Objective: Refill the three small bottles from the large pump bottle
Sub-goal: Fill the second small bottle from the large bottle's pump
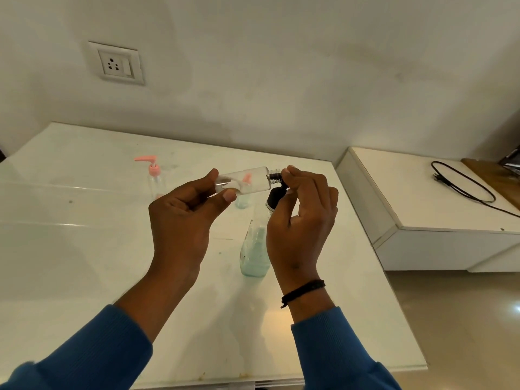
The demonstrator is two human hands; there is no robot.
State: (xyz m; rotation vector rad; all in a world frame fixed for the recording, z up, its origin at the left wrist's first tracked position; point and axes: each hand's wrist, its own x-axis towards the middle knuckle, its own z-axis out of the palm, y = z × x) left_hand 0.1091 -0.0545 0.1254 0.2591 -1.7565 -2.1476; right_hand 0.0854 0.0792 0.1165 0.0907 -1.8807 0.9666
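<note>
Small bottle between left fingers.

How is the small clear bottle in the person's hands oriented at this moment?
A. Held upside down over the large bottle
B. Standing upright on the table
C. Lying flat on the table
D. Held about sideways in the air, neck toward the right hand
D: the left hand holds the small clear bottle roughly horizontal above the table, with its threaded neck at the right hand.
</note>
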